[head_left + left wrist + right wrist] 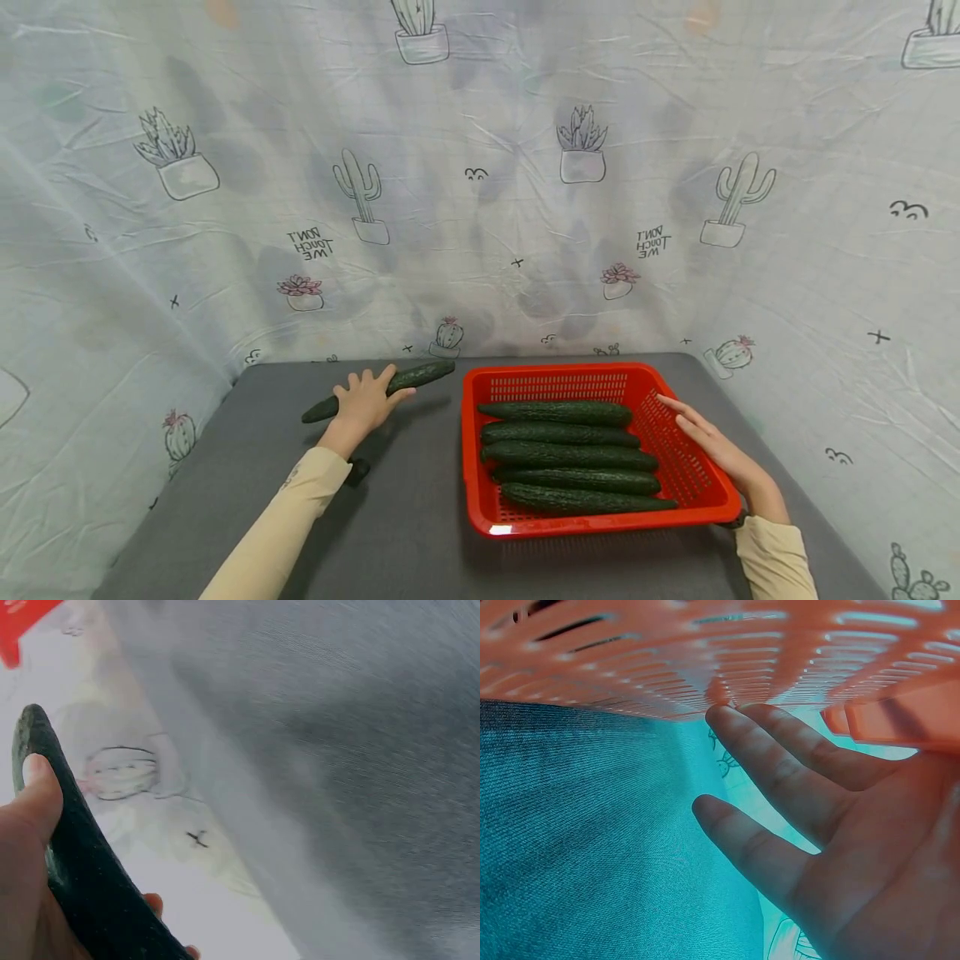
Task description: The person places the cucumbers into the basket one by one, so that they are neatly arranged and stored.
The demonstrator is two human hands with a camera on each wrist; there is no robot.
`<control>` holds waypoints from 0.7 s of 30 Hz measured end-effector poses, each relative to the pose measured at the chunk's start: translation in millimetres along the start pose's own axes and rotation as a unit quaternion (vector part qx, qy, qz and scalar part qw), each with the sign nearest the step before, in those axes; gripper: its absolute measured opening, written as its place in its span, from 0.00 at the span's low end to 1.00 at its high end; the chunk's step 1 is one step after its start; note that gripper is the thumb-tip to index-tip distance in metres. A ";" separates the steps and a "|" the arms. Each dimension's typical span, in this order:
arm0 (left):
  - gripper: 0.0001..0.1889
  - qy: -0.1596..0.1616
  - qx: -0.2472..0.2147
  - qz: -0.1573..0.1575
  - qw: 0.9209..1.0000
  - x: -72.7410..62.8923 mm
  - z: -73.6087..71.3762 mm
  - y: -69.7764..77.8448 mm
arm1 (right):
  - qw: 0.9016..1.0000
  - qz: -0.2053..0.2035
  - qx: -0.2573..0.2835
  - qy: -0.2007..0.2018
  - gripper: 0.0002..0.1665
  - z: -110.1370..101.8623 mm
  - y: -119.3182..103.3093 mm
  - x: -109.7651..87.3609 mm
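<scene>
In the head view, my left hand (363,404) grips a dark green cucumber (422,375) across its middle, over the table's back left part. The left wrist view shows the thumb lying along the cucumber (90,870), with fingertips showing at its far side. At the right side of a red plastic basket (495,527), my right hand (720,450) has its fingers stretched out along the rim. Seen from the right wrist, straight, spread fingers (772,769) reach up to the slotted basket wall (667,660). Several cucumbers (570,456) lie side by side inside the basket.
A dark grey cloth covers the table (405,525). White sheeting (480,208) printed with cactus drawings hangs behind it and along both sides. The basket's back rim stands close to the table's back edge.
</scene>
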State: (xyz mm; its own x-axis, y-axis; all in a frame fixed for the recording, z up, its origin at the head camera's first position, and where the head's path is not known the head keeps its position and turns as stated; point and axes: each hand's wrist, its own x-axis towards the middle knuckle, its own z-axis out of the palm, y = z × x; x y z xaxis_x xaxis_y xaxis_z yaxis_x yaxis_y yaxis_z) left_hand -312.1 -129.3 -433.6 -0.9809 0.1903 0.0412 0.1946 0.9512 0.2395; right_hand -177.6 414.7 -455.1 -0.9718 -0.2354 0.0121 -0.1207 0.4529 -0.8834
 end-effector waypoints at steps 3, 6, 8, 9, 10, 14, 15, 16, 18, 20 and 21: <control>0.39 -0.001 -0.004 -0.005 1.000 -2.9 -6.7 5.0 | 1.000 -0.003 -0.009 0.003 0.28 0.0 0.2 0.1; 0.41 -0.004 -0.010 -0.007 1.000 -4.8 -12.2 10.6 | 1.000 -0.003 -0.017 0.006 0.27 0.4 -0.3 -0.6; 0.41 -0.006 -0.011 -0.008 1.000 -6.5 -15.9 15.3 | 1.000 -0.003 -0.021 0.006 0.27 0.5 -0.8 -0.7; 0.40 -0.007 -0.011 -0.008 1.000 -7.4 -17.8 18.1 | 1.000 -0.003 -0.021 0.005 0.28 0.7 -0.8 -1.0; 0.39 -0.008 -0.008 -0.008 1.000 -8.2 -19.6 20.7 | 1.000 -0.004 -0.022 0.005 0.27 0.9 -1.0 -1.2; 0.39 -0.016 0.000 -0.006 1.000 -12.9 -28.0 33.0 | 1.000 -0.004 -0.022 0.004 0.27 1.1 -1.7 -1.3; 0.40 -0.019 0.001 -0.006 1.000 -13.7 -29.6 35.9 | 1.000 -0.003 -0.024 0.004 0.27 1.0 -1.8 -1.2; 0.41 -0.022 0.002 -0.006 1.000 -14.6 -31.2 39.0 | 1.000 -0.001 -0.026 0.005 0.27 0.8 -2.1 -1.0; 0.41 -0.028 0.003 -0.007 1.000 -16.7 -34.4 45.5 | 1.000 0.003 -0.022 0.004 0.28 0.5 -2.2 -0.8; 0.41 -0.030 0.003 -0.003 1.000 -18.8 -37.0 51.8 | 1.000 0.005 -0.022 0.004 0.28 0.6 -2.7 -0.8; 0.41 -0.029 0.003 0.001 1.000 -20.0 -38.3 55.2 | 1.000 0.004 -0.025 0.005 0.28 0.7 -3.1 -0.9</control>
State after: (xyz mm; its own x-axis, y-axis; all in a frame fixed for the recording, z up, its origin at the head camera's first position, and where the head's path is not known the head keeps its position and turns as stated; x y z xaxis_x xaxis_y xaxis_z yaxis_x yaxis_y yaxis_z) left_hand -282.0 -89.9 -384.0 -0.9784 0.2061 -0.0148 0.1971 0.9522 0.2335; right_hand -176.2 412.9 -452.7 -0.9749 -0.2222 0.0098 -0.1219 0.4972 -0.8590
